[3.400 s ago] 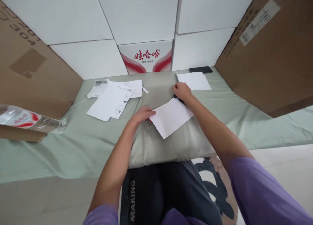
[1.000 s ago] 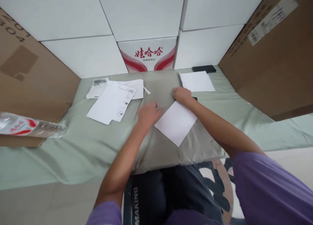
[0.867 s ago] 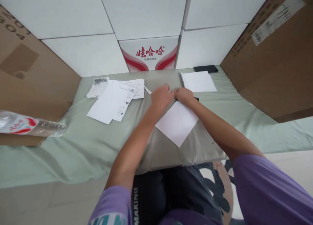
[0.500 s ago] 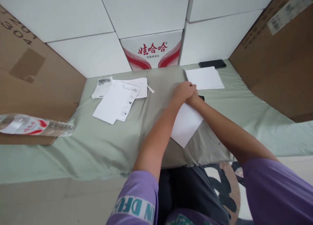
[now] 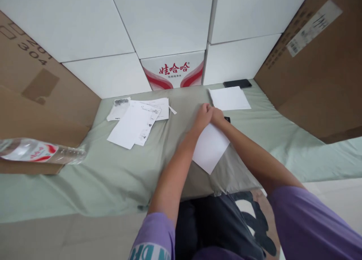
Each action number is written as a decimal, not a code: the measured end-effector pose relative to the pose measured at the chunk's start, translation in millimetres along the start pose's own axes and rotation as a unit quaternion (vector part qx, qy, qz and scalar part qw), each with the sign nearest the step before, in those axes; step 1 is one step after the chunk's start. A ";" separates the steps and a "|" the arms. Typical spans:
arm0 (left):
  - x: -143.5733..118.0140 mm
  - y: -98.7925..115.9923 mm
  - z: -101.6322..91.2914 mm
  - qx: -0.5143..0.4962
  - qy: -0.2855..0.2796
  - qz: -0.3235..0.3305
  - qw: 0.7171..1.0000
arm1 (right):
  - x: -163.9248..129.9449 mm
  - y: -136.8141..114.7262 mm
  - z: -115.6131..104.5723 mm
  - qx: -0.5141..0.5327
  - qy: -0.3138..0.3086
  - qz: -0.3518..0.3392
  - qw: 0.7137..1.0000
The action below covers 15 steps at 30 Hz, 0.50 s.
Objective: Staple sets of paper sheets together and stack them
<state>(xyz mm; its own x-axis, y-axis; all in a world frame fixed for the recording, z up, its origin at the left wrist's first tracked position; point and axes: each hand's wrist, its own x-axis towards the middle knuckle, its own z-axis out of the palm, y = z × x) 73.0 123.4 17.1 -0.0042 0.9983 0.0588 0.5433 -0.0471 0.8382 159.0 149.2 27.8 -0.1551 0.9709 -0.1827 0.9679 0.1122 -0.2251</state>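
A blank white sheet [image 5: 210, 148] lies tilted on a grey cushion [image 5: 175, 139] in front of me. My left hand [image 5: 202, 116] and my right hand [image 5: 217, 116] meet at the sheet's far corner, fingers closed together on it. A small black object [image 5: 227, 119] shows just beside my right wrist, mostly hidden. My left forearm crosses over the sheet's left edge.
Printed papers [image 5: 135, 122] and a small packet [image 5: 118, 107] lie at the left. A stack of blank sheets [image 5: 229, 98] and a black phone [image 5: 236, 83] lie at the back right. A water bottle [image 5: 39, 152] lies at the far left. Cardboard boxes [image 5: 319, 71] and white boxes wall the area.
My left hand left the sheet's near-left edge and moved up and right to join my right hand at the far corner. The sheet has shifted a little.
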 end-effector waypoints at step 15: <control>-62.8 -29.3 -33.0 0.161 -0.047 -0.065 0.984 | 5.3 6.5 3.9 0.053 0.086 0.001 0.995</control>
<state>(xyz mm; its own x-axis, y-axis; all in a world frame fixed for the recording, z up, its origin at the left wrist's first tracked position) 29.7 60.9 6.7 -0.0221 0.9947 -0.1000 0.7814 0.0796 0.6189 163.7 154.2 21.6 -0.1081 0.9940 -0.0194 0.9402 0.0958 -0.3269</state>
